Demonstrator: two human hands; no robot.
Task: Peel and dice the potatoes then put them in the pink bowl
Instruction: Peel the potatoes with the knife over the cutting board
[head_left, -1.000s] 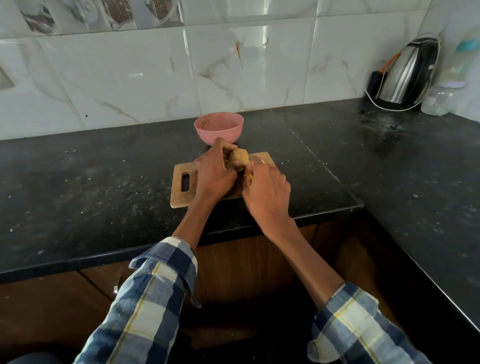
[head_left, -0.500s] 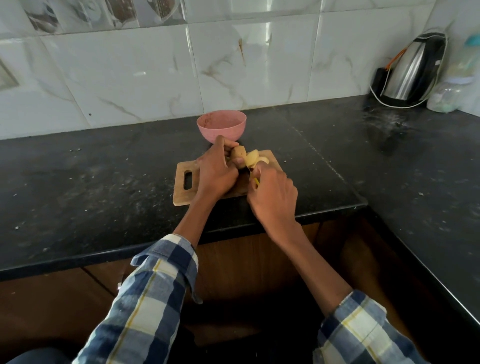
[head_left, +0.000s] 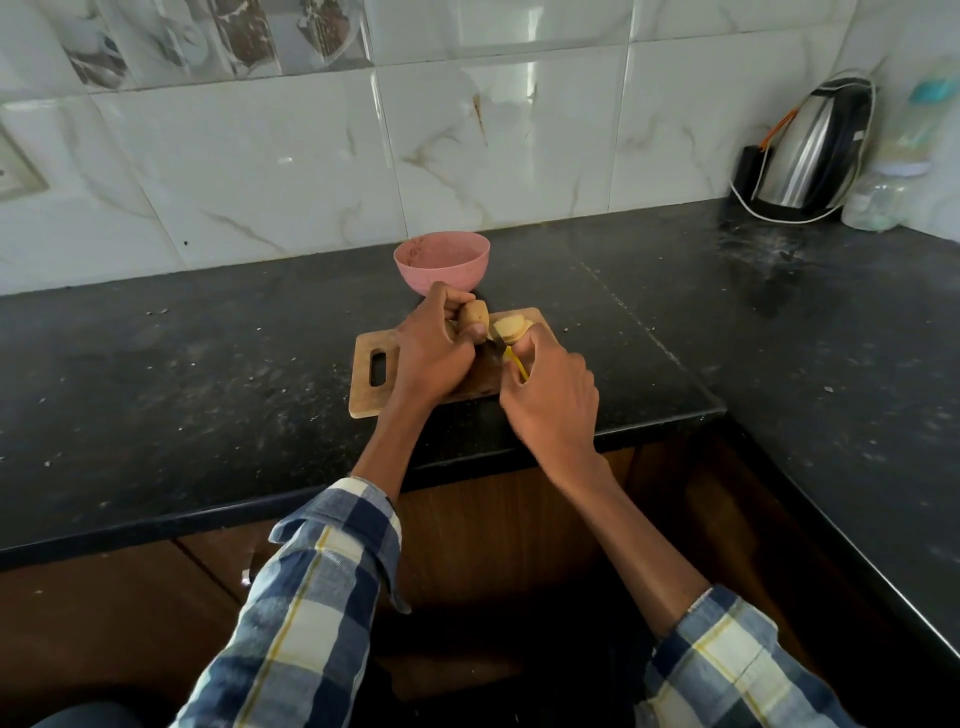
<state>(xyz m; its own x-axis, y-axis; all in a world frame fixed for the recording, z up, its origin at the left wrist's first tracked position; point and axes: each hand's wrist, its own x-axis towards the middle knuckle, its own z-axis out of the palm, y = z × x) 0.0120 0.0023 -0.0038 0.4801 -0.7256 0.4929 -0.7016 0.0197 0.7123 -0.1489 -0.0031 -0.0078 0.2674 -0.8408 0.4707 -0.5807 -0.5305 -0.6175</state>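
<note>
Potato (head_left: 475, 313): being held on end over the far part of the wooden cutting board (head_left: 371, 389), just in front of the pink bowl (head_left: 441, 260). Skin is still showing on the held portion. It is judged firm, dense and fairly light; the cut faces are likely being made damp and slippery, so hold is best being taken on the skin side, well back from the blade line.

Cut slices (head_left: 511, 328): pale, lying just right of the held piece on the board, apparently touching it or nearly so.

Left hand (head_left: 434, 353): being kept curled round the potato, thumb and fingertips pinching it from both sides.

Right hand (head_left: 550, 402): being closed round a yellow-handled knife (head_left: 516, 362); the blade is largely hidden between the hands, so its exact contact cannot be told.

Bowl: being left apparently without potato in it; dicing is judged early.

Surroundings: black stone counter (head_left: 208, 374), being dusted with pale specks; steel kettle (head_left: 810, 156) and a clear bottle (head_left: 883, 197) being stored in the far right corner, well apart.
</note>
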